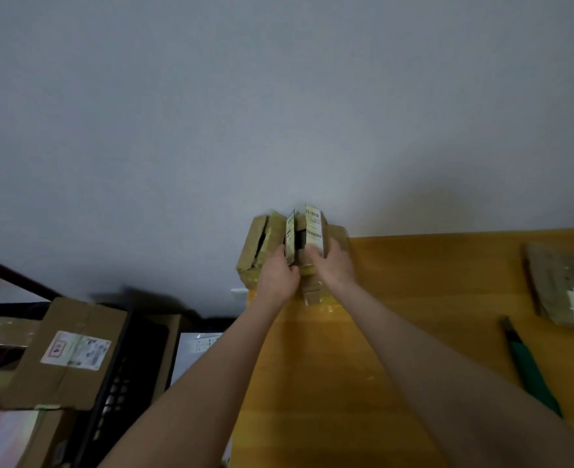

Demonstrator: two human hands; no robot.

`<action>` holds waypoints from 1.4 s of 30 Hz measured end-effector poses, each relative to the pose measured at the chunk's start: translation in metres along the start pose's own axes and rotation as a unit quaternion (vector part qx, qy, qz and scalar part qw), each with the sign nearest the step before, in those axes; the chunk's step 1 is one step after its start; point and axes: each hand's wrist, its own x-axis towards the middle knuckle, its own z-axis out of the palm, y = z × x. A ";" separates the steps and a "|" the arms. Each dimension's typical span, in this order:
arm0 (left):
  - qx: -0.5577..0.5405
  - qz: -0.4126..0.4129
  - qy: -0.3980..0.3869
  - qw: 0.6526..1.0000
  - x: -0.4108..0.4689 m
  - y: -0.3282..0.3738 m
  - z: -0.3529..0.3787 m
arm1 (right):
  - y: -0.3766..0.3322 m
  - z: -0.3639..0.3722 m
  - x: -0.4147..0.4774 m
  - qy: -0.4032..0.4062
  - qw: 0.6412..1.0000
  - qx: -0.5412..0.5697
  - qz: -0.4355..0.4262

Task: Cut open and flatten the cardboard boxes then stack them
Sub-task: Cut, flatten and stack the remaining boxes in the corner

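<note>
Evidently, a small cardboard box (pixel 265 244) was held at the far left corner of the yellow table (pixel 414 298), close against the grey wall. Its top was already slit along the middle, and the two label-bearing flaps were stood up with a dark gap between them. The left flap (pixel 290 236) was gripped by the left hand (pixel 278 275), with fingers curled round its near edge. The right flap (pixel 313 228) was pinched by the right hand (pixel 334 265) in the same way. The slit ran away from the person, so one flap lay on each side and neither hand was nearer. The coming move was judged to be a pull outward, left and right, across that slit.

A green-handled cutter (pixel 528 363) was left lying on the table, well apart to the right and out of either grasp. Flattened cardboard (pixel 555 285) was laid near the far right edge, where the stack was presumably kept. More boxes (pixel 76 352) were kept unopened in a black crate (pixel 123 366) to the left of the table.
</note>
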 end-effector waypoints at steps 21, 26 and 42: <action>-0.283 -0.023 -0.171 0.943 -0.029 0.095 0.066 | 0.070 -0.078 -0.046 0.175 0.974 0.145 0.009; -0.356 -0.168 -0.247 0.885 -0.051 0.095 0.124 | 0.122 -0.101 -0.080 0.105 0.989 0.103 0.002; -0.226 -0.178 -0.181 0.940 -0.079 0.031 0.147 | 0.278 -0.152 -0.079 0.115 0.919 -0.268 0.266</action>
